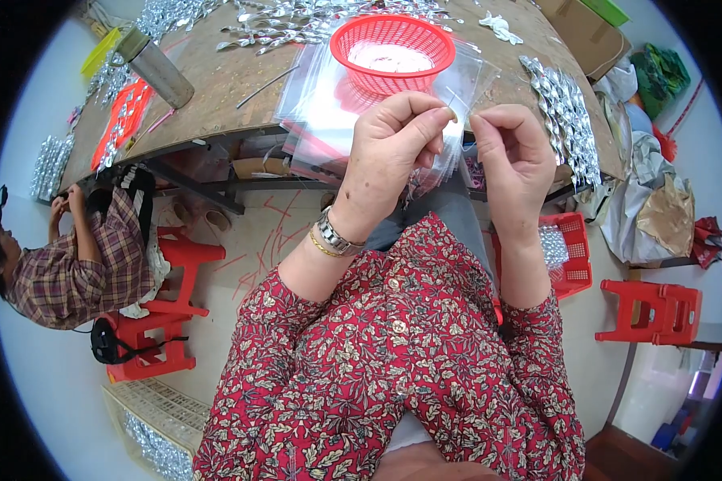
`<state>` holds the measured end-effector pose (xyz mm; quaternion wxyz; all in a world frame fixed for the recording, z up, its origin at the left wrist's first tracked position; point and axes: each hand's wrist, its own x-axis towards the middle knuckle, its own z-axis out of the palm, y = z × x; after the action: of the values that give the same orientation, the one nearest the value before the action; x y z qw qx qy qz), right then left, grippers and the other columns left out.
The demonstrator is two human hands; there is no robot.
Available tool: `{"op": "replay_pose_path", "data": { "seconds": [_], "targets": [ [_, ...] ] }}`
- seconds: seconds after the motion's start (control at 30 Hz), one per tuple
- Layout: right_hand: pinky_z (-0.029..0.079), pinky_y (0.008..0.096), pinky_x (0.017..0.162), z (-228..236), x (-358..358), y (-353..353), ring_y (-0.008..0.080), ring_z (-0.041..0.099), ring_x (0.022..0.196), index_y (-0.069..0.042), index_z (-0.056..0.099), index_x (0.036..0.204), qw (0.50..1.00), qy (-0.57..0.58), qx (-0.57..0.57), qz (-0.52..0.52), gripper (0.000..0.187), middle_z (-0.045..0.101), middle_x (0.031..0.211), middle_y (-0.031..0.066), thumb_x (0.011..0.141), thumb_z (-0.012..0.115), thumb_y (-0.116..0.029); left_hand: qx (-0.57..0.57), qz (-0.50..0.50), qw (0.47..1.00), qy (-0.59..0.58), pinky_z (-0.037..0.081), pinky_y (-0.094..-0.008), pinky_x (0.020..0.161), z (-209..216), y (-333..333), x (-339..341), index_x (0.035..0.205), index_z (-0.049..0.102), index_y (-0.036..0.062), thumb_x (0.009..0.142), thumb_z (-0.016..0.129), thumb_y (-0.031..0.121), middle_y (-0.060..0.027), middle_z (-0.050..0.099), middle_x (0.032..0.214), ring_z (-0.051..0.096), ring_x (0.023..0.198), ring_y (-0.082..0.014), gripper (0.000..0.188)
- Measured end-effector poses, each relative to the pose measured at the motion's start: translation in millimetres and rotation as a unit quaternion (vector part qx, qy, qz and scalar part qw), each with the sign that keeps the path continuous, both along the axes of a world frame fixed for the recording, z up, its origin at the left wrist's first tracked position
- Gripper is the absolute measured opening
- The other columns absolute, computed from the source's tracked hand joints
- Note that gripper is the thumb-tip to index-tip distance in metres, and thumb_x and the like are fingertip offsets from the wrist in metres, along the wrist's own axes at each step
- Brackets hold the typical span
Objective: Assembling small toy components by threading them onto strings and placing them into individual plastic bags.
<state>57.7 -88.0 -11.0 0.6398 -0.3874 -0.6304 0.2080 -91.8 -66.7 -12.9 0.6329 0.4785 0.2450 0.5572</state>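
Raised over the near edge of the table, my left hand [389,152] and my right hand [517,156] are side by side with a small gap between the fingertips. Each has thumb and forefinger pinched together. Thin, pale, thread-like lines show by the fingertips; what exactly the fingers hold is too fine to make out. Just beyond the left hand stands a red mesh plastic basket [389,83] with whitish contents. It rests on a stack of clear plastic bags [319,132] that overhangs the table edge towards my lap.
Silver twisted foil strips [565,120] lie at the table's right, with more along the back. A metal flask [159,74] stands at left. Another person [80,264] sits left, near red stools [188,268]. A red crate [576,252] is by my right side.
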Motion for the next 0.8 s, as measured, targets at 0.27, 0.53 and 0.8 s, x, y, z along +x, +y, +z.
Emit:
{"op": "replay_pose_path", "data": {
  "seconds": [0.27,0.53,0.8],
  "targets": [
    [0.043,0.0227,0.055,1.1,-7.5,-1.6,0.0098,0.054,0.061,0.0,0.06,0.082,0.991,-0.102,0.06,-0.062,0.008,0.057,0.073,0.0048,0.079,0.066,0.003,-0.013,-0.001,1.0,-0.015,0.039,-0.0161,0.048,-1.5,0.1,0.5,0.097,0.065,0.0031,0.09,0.06,0.011,0.0015,0.059,0.069,0.05,0.054,-0.0031,0.011],
    [0.04,0.0197,0.06,0.7,-7.4,-5.1,0.0064,0.051,0.068,0.0,0.059,0.083,0.99,-0.125,0.031,-0.06,0.006,0.057,0.078,0.0019,0.081,0.064,0.004,-0.007,0.004,1.0,-0.005,0.037,-0.016,0.047,-2.0,-0.2,2.5,0.097,0.066,0.0033,0.09,0.061,0.012,0.002,0.058,0.068,0.049,0.054,-0.0027,0.012],
    [0.044,0.025,0.055,-0.7,-8.8,-3.0,0.0127,0.055,0.06,0.0,0.061,0.082,0.988,-0.13,0.041,-0.069,0.006,0.058,0.072,0.007,0.079,0.065,0.002,-0.004,0.0,1.0,-0.015,0.037,-0.0158,0.048,-3.0,0.5,2.0,0.097,0.066,0.0035,0.09,0.062,0.012,0.0024,0.058,0.068,0.049,0.054,-0.0024,0.012]
  ]
}}
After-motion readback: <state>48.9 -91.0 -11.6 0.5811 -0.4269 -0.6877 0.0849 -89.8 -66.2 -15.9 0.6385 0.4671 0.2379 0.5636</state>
